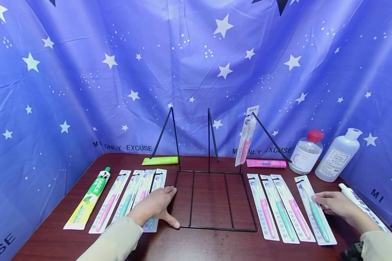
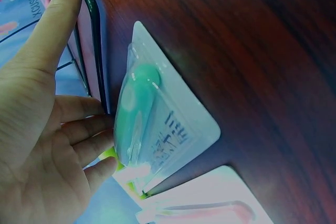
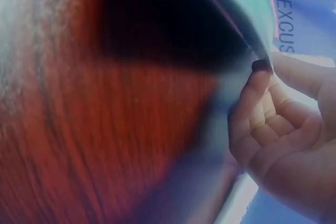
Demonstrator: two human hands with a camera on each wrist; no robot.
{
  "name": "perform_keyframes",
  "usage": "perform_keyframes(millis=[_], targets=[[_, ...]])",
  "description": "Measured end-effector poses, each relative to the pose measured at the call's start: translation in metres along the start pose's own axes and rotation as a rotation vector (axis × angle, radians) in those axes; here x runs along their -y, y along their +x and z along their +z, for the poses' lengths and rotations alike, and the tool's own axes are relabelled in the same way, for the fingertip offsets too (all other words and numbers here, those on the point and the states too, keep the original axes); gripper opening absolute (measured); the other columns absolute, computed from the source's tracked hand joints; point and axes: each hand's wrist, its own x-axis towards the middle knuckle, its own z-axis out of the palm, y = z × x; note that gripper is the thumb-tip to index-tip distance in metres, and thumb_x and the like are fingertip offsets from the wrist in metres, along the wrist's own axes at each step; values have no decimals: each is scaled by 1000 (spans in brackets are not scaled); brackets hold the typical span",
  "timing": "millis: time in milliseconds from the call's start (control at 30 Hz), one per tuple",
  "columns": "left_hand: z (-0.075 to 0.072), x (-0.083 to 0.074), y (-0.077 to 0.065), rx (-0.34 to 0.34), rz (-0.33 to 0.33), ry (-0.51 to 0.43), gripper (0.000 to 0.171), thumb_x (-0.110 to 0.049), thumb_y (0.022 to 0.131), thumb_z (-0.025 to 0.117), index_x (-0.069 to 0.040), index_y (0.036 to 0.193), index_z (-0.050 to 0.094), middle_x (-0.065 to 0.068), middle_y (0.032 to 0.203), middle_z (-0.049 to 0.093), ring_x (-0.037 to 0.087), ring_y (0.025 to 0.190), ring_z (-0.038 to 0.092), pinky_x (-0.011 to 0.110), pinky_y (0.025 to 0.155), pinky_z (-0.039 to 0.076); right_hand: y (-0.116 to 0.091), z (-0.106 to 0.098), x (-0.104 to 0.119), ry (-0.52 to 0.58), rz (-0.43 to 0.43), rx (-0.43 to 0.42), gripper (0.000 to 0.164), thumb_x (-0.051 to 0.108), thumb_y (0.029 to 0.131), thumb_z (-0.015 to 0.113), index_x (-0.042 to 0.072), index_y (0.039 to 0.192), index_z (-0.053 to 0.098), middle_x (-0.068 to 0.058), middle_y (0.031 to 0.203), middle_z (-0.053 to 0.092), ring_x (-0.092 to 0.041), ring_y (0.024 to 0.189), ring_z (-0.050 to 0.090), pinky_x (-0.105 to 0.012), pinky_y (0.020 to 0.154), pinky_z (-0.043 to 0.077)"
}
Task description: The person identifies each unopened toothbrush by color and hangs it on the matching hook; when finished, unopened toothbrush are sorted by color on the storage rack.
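A black wire rack (image 1: 215, 228) stands mid-table with three slanting prongs. One packaged toothbrush (image 1: 246, 141) with a pink handle hangs upright on its right prong. My left hand (image 1: 156, 204) rests against the rack's left side, thumb at the front corner and fingers extended. Beside it lies a packaged green toothbrush (image 2: 139, 103), partly hidden by that hand in the head view. My right hand (image 1: 341, 208) pinches the right edge of the rightmost packaged green toothbrush (image 1: 318, 217). In the right wrist view, the pack's edge sits between thumb and fingertips.
Several packaged toothbrushes (image 1: 109, 203) lie left of the rack; three more (image 1: 282, 206) lie right. A Darlie toothpaste tube (image 1: 88, 203) is far left. Behind are a lime tube (image 1: 160, 160), a pink tube (image 1: 266, 164) and two bottles (image 1: 305, 156). A white tube (image 1: 366, 206) lies far right.
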Motion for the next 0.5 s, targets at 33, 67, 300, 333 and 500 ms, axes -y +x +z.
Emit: perform_keyframes(millis=[33, 67, 300, 333, 500], targets=[[0, 0, 0, 1, 0, 2, 119, -71, 48, 69, 7, 133, 39, 21, 136, 40, 34, 124, 38, 41, 101, 32, -1, -1, 0, 23, 4, 12, 47, 22, 93, 49, -21, 112, 46, 1, 81, 57, -9, 71, 55, -29, 67, 50], [0, 0, 0, 1, -1, 4, 119, -71, 48, 68, 7, 133, 39, 21, 136, 40, 34, 124, 38, 41, 101, 32, -1, -2, 0, 44, 8, 23, 47, 22, 93, 48, -21, 112, 45, 1, 83, 57, -9, 73, 56, -30, 69, 51], [0, -1, 0, 3, -7, 3, 119, -71, 48, 69, 6, 133, 39, 20, 136, 40, 33, 124, 38, 41, 101, 33, -12, -9, 2, 111, -17, 27, 47, 24, 95, 47, -19, 114, 42, -1, 88, 58, -11, 79, 58, -35, 72, 52], [0, -1, 0, 2, -7, 1, 119, -71, 48, 69, 6, 133, 39, 20, 136, 40, 33, 124, 38, 41, 101, 33, -14, -10, 3, 118, -30, 18, 47, 24, 95, 47, -19, 114, 42, -1, 88, 58, -11, 79, 59, -35, 72, 52], [0, -1, -1, -4, -11, -6, 119, -71, 47, 69, 6, 133, 39, 20, 136, 40, 34, 123, 39, 41, 101, 33, -22, -15, 11, 121, -108, -22, 46, 24, 95, 47, -18, 115, 43, -2, 91, 57, -10, 80, 59, -34, 71, 53]])
